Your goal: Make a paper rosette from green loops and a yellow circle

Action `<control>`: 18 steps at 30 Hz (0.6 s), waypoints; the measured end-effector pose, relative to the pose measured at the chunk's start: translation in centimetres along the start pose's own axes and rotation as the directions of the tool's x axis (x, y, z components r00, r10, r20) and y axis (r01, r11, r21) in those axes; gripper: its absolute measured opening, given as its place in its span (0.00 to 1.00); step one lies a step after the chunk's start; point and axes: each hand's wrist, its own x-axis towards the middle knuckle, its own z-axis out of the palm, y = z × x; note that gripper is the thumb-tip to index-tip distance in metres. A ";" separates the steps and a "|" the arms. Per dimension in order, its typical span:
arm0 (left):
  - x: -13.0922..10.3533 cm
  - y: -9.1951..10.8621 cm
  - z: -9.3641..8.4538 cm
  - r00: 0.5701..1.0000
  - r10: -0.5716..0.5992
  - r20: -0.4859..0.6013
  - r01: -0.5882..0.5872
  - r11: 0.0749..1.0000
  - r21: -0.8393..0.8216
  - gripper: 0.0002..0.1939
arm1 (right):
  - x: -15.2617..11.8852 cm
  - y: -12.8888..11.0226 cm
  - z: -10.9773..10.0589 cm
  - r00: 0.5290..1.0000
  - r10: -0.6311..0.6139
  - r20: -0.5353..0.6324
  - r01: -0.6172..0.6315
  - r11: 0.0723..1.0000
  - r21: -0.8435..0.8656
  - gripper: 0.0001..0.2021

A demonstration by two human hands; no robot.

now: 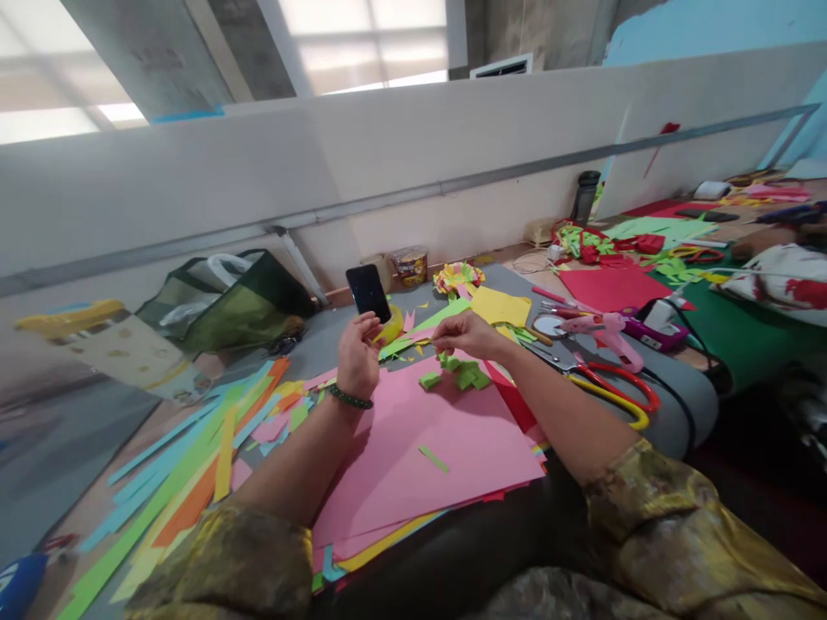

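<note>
My right hand (470, 334) is closed in a pinch, with a small green paper piece (444, 356) at its fingertips. Just below it, a loose heap of folded green paper pieces (471, 375) lies on a stack of pink paper sheets (419, 439). My left hand (359, 357) is raised at the stack's far left side, its fingers loosely bent and apart, with nothing visible in them. Close behind those fingers are a roll of yellow tape (391, 325) and an upright black phone (368, 291). A thin green strip (433, 458) rests on the top pink sheet.
Coloured paper strips (194, 465) spread at left, near a dark green bag (226, 297). Scissors (611, 387) with red and yellow handles and a pink glue gun (607, 336) lie at right. A paper flower (458, 277) and yellow paper (500, 307) lie at the back.
</note>
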 end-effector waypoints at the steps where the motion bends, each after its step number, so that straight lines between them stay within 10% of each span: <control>1: 0.5 0.1 -0.5 0.999 0.005 -0.040 -0.004 1.000 0.009 0.12 | 0.0 0.0 -0.1 1.000 0.002 -0.006 -0.002 1.000 -0.006 0.16; 6: 1.6 1.1 -1.4 0.997 0.024 -0.079 -0.017 0.996 0.085 0.16 | 0.1 0.0 -0.5 1.000 0.001 -0.012 -0.001 1.000 -0.013 0.13; 10: -1.1 0.9 0.8 0.981 -0.036 0.192 0.002 0.985 0.174 0.21 | -0.1 -0.4 -0.1 1.000 -0.005 0.013 0.005 1.000 -0.006 0.15; 18: -5.2 0.1 3.0 0.759 -0.199 0.620 -0.060 0.927 0.371 0.09 | -0.6 -1.0 1.1 0.996 -0.028 0.080 0.026 0.999 0.027 0.15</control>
